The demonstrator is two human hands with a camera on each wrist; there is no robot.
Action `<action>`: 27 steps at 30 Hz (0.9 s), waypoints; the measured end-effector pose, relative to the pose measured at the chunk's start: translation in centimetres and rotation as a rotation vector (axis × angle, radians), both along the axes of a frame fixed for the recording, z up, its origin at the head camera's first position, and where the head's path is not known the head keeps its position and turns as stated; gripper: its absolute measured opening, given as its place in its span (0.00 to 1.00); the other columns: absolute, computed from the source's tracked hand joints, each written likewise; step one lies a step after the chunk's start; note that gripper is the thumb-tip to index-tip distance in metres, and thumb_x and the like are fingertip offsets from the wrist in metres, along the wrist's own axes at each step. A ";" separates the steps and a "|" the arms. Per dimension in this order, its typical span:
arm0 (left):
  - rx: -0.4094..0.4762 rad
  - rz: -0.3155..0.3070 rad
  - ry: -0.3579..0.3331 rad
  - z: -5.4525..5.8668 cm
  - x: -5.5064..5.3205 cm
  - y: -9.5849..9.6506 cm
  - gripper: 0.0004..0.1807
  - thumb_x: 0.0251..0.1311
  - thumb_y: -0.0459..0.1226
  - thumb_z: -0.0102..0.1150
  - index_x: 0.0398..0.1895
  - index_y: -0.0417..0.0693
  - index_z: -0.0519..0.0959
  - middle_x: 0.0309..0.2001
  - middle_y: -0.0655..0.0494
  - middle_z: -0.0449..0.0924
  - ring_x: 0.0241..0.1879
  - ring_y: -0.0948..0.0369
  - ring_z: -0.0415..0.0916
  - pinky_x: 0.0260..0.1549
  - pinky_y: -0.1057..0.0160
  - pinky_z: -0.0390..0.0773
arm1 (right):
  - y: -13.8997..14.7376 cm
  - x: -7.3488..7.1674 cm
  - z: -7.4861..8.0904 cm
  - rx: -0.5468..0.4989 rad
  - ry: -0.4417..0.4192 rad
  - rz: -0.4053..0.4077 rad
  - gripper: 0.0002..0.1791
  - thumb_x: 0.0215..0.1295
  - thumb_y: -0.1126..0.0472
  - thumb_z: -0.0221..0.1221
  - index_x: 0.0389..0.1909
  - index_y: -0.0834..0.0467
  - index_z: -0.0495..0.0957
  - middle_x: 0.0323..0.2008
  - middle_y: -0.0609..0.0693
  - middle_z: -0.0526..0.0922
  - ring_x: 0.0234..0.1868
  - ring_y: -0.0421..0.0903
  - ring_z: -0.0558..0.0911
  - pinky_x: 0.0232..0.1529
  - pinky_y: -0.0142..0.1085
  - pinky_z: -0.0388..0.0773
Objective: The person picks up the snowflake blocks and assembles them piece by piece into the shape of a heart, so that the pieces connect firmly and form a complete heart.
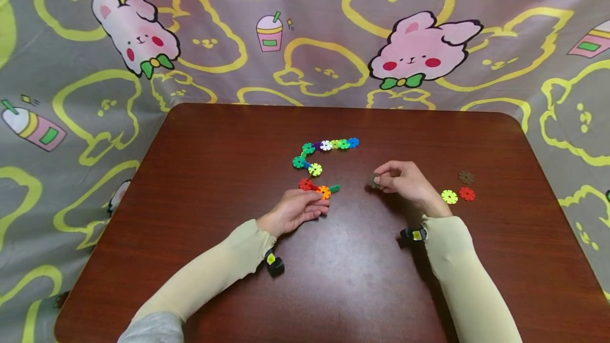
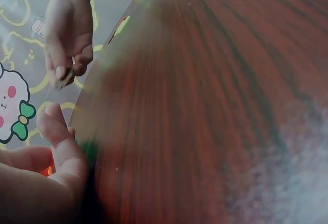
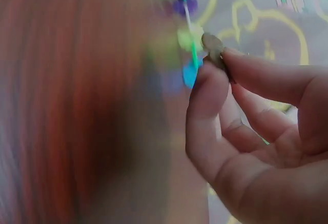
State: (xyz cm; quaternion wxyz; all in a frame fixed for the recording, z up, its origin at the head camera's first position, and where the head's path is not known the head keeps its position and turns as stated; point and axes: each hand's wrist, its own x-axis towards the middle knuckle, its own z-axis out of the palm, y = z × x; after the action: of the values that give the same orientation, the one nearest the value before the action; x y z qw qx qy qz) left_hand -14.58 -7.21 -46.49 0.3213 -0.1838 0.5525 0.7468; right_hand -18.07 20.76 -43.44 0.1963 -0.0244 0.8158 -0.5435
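Note:
A chain of colourful notched plastic discs (image 1: pixel 326 145) curves across the table, its blue disc (image 1: pixel 353 143) at the far right end. At its near end my left hand (image 1: pixel 296 211) pinches an orange disc (image 1: pixel 323 192), beside a red disc (image 1: pixel 305 184) and a green disc (image 1: pixel 335 188) seen nearly edge-on. My right hand (image 1: pixel 405 181) holds a brown notched disc (image 1: pixel 374 181) between thumb and fingertips, to the right of the chain. In the right wrist view that brown disc (image 3: pixel 213 47) shows at a slant. Only a sliver of orange shows past the fingers in the left wrist view.
Three loose discs lie right of my right hand: a brown one (image 1: pixel 466 177), a red one (image 1: pixel 467 193) and a yellow one (image 1: pixel 449 197). The brown wooden table (image 1: pixel 229 142) meets a patterned cloth (image 1: pixel 324 25) at the back and sides.

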 end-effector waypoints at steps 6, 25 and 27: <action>-0.010 -0.001 0.003 0.0 0.0 0.0 0.18 0.67 0.33 0.53 0.57 0.32 0.73 0.31 0.51 0.86 0.29 0.63 0.84 0.27 0.73 0.81 | -3.6 0.0 -1.3 -0.092 -0.058 0.010 0.15 0.61 0.72 0.60 0.48 0.75 0.74 0.30 0.53 0.82 0.28 0.39 0.83 0.36 0.34 0.84; -0.008 -0.018 0.008 -0.4 -0.1 -0.1 0.17 0.67 0.33 0.53 0.56 0.33 0.74 0.31 0.52 0.86 0.28 0.64 0.84 0.27 0.73 0.80 | -5.9 -0.1 -2.0 -0.087 -0.041 0.008 0.14 0.63 0.72 0.58 0.49 0.73 0.75 0.35 0.61 0.84 0.28 0.40 0.83 0.35 0.33 0.84; -0.012 -0.018 0.008 -0.4 -0.1 -0.1 0.17 0.67 0.33 0.53 0.55 0.33 0.74 0.32 0.52 0.86 0.28 0.64 0.84 0.27 0.73 0.80 | -5.9 -0.2 -2.0 -0.093 -0.045 0.002 0.14 0.63 0.72 0.58 0.49 0.73 0.75 0.35 0.61 0.84 0.28 0.40 0.84 0.35 0.34 0.84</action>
State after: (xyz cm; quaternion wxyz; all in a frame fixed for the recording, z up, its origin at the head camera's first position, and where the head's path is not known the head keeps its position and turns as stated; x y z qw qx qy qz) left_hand -14.69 -7.33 -46.91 0.3245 -0.1777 0.5598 0.7414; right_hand -18.27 14.88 -45.47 0.2134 -0.0220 0.7850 -0.5811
